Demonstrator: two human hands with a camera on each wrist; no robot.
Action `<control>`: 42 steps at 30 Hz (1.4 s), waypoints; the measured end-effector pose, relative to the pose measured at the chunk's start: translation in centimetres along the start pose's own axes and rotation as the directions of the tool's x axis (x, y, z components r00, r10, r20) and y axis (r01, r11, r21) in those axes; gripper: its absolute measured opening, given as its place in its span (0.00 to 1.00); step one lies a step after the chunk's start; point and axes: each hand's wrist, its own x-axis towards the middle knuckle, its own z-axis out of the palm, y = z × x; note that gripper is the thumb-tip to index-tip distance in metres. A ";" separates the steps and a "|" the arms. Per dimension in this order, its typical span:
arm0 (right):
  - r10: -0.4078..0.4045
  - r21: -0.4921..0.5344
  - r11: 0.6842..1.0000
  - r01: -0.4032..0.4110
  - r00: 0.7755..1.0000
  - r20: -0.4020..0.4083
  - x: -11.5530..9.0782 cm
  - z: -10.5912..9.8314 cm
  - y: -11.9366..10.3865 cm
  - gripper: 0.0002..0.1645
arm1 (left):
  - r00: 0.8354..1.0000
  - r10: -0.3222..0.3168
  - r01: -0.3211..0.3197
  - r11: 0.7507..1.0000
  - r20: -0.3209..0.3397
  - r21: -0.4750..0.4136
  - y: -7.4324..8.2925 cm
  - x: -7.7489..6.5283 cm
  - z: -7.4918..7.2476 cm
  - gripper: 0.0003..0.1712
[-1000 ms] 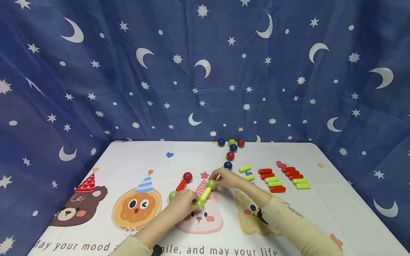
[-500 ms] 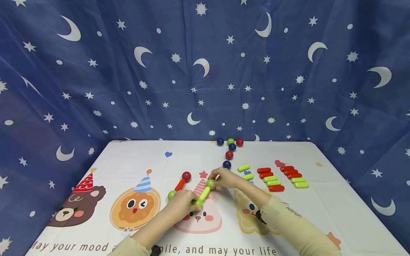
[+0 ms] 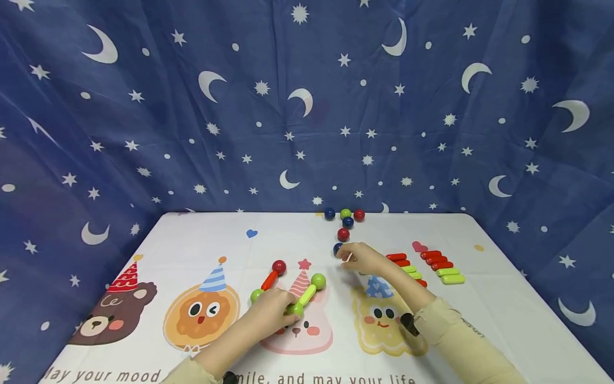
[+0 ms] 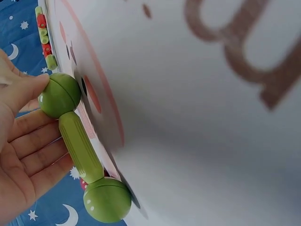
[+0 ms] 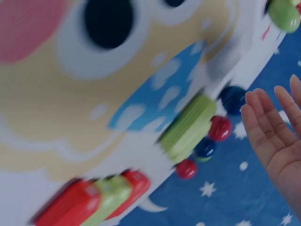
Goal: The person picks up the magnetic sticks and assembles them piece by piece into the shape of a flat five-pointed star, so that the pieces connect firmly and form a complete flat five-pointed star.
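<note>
My left hand (image 3: 272, 313) pinches a green ball (image 4: 60, 95) between thumb and fingers. From that ball a light-green rod (image 4: 81, 146) runs to a second green ball (image 3: 318, 281), farther off on the table. Left of it, a red rod (image 3: 269, 280) joins a red ball (image 3: 279, 267) to another green ball (image 3: 256, 295), partly behind the left hand. My right hand (image 3: 366, 260) holds nothing; its fingers look extended in the right wrist view. Its fingertips overlap a dark-blue ball (image 3: 337, 248) in the head view. Light-green rods (image 5: 190, 125) lie near that hand, hidden behind it in the head view.
Loose balls, among them a red ball (image 3: 343, 234) and a blue ball (image 3: 329, 214), trail toward the back edge. On the right, red rods (image 3: 437, 260) and light-green rods (image 3: 451, 279) lie in two rows. A starry blue curtain (image 3: 240, 133) hangs behind the printed tablecloth (image 3: 211, 234).
My right hand has let go of the far green ball and moved right and slightly away, toward the blue ball. The left hand stays on its green ball.
</note>
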 end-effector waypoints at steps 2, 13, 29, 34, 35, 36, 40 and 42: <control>0.013 -0.013 1.000 -0.013 1.000 -0.015 -0.4 -0.3 0.6 0.12 | 1.000 0.000 0.000 1.000 0.003 -0.002 -0.1 -0.2 -0.1 0.12; 0.095 -0.134 0.986 -0.095 0.995 -0.003 -2.2 -0.9 3.0 0.11 | 0.993 0.074 -0.071 0.997 0.087 -0.042 -1.0 -1.3 -1.0 0.07; 0.119 -0.300 0.947 -0.118 0.993 -0.013 -3.0 0.4 4.3 0.11 | 0.981 0.139 -0.145 0.989 0.138 0.035 -3.1 -3.0 -3.4 0.07; 0.079 -0.328 0.941 -0.078 0.997 -0.010 -2.9 0.9 4.1 0.10 | 0.991 0.118 -0.127 0.978 0.062 0.168 -2.0 -3.0 -3.2 0.10; 0.080 -0.322 0.943 -0.078 0.997 -0.010 -2.9 1.0 4.0 0.10 | 0.993 0.113 -0.120 0.976 0.047 0.183 -1.7 -2.9 -3.0 0.11; 0.083 -0.311 0.947 -0.082 0.996 -0.009 -2.8 1.2 3.8 0.10 | 0.994 0.104 -0.109 0.975 0.036 0.191 -1.4 -2.7 -2.9 0.12; 0.095 -0.254 0.963 -0.092 0.996 0.000 -2.5 1.7 2.8 0.13 | 0.995 0.098 -0.099 0.980 0.018 0.172 -0.5 -2.1 -1.7 0.14; 0.089 -0.223 0.971 -0.084 0.996 0.009 -2.3 2.0 2.3 0.14 | 0.995 0.097 -0.101 0.983 0.029 0.154 0.0 -1.7 -1.1 0.16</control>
